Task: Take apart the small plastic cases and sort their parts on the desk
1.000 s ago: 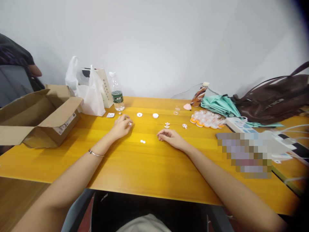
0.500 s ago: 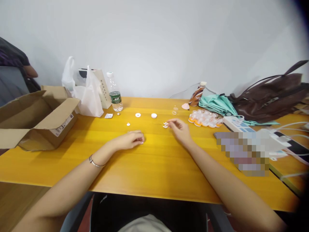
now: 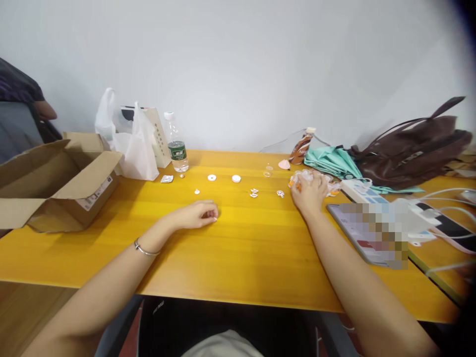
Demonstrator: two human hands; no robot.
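My right hand [image 3: 309,192] is over a cluster of clear plastic domes with orange edges [image 3: 332,184]. Its fingers curl around the near left side, and the palm hides part of the cluster. My left hand [image 3: 201,214] rests on the table with its fingers curled in; nothing shows in it. Small white openwork pieces [image 3: 254,193] lie between my hands, and another white openwork piece [image 3: 280,194] is just left of my right hand. Farther back are a white disc [image 3: 236,178], a white ring [image 3: 211,177] and a small white knobbed piece [image 3: 197,191].
To the left stand an open cardboard box [image 3: 55,183], a white plastic bag [image 3: 136,148] and a water bottle [image 3: 178,148]. A brown drink bottle [image 3: 302,147], teal cloth [image 3: 334,162], brown bag [image 3: 409,151], tablet-like device [image 3: 353,233] and power strip with cables [image 3: 364,192] crowd the right.
My right hand has moved right, from beside the white openwork pieces onto the plastic cluster. A separate white openwork piece now shows on the table. My left hand has barely shifted.
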